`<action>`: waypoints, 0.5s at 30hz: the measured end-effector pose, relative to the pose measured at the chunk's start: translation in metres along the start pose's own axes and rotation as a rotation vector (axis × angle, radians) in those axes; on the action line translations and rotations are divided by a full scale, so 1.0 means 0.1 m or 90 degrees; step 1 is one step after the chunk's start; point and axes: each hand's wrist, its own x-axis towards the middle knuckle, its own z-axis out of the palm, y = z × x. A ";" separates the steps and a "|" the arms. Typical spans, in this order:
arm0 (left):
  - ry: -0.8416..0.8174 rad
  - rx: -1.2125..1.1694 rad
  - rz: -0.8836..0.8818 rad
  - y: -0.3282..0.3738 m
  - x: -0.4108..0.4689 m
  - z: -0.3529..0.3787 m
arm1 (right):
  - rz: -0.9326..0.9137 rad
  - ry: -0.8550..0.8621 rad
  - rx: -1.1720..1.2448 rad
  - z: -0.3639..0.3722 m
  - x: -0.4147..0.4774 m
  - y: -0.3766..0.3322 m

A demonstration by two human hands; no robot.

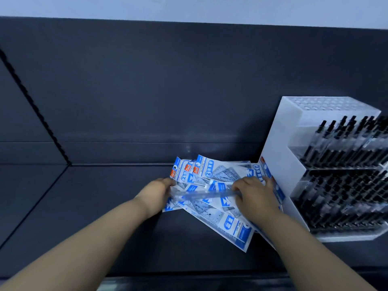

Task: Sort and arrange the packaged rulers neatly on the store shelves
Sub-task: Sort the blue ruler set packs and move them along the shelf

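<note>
Loose fanned pile of blue-and-white packaged rulers [212,175] lies flat on dark grey shelf [105,206], right edge touching white acrylic pen stand [279,143] full of black pens [340,185]. Blurred clear packet [205,194] spans between both hands above the pile. Left hand [156,193] curls round its left end. Right hand [255,196] lies on the pile, thumb at the packet's right end; grip unclear.
</note>
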 end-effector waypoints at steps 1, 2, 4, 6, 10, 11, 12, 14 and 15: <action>0.002 -0.029 -0.001 0.03 0.00 0.01 | -0.026 -0.009 -0.010 0.02 0.02 -0.04; 0.001 -0.055 0.004 0.06 0.01 0.03 | -0.054 -0.021 -0.019 0.04 0.04 -0.09; -0.010 -0.082 0.019 0.15 0.02 0.04 | -0.091 -0.030 -0.035 0.07 0.09 -0.15; -0.009 -0.080 0.028 0.18 0.04 0.04 | -0.088 -0.023 -0.044 0.05 0.15 -0.14; 0.019 -0.096 -0.008 0.08 0.06 -0.03 | -0.024 -0.035 -0.063 0.00 0.22 0.01; 0.018 -0.108 -0.013 0.07 0.05 -0.03 | -0.011 -0.047 -0.067 -0.02 0.23 0.03; 0.012 -0.125 -0.016 0.07 0.04 -0.03 | -0.003 -0.054 -0.064 -0.02 0.23 0.04; -0.023 -0.178 -0.012 0.09 0.01 0.00 | -0.001 -0.060 -0.054 -0.02 0.22 0.02; -0.050 -0.198 -0.009 0.10 0.00 0.02 | -0.004 -0.064 -0.053 -0.01 0.21 0.00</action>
